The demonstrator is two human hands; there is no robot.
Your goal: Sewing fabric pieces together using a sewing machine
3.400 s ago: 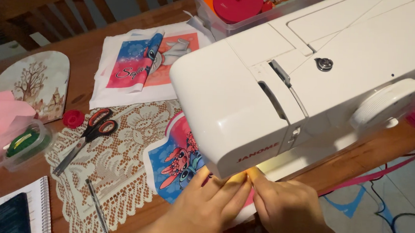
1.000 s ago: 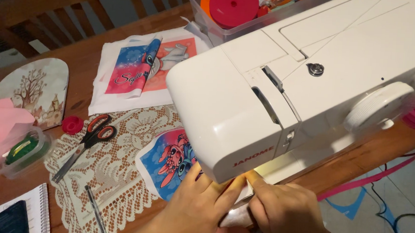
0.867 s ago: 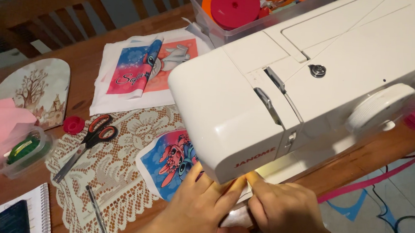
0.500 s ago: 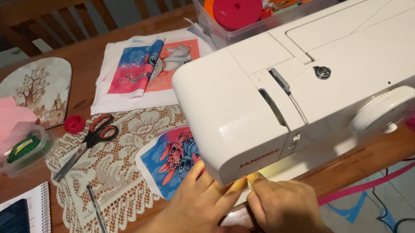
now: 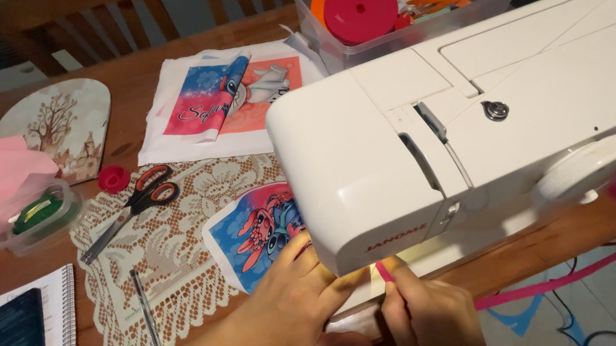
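Hands (image 5: 356, 315) lower, pink ribbon (image 5: 386, 272) pinched.

The head of your white sewing machine (image 5: 468, 126) hides the needle and whatever your left hand (image 5: 292, 307) and right hand (image 5: 427, 323) press beneath it; your wrists run off the bottom edge, and the pink ribbon (image 5: 558, 281) vanishes behind your right fingers. The machine's handwheel end is blurred and cut by the right edge; the phone (image 5: 17, 319) and spiral notebook (image 5: 58, 300) are cropped at the lower left corner.
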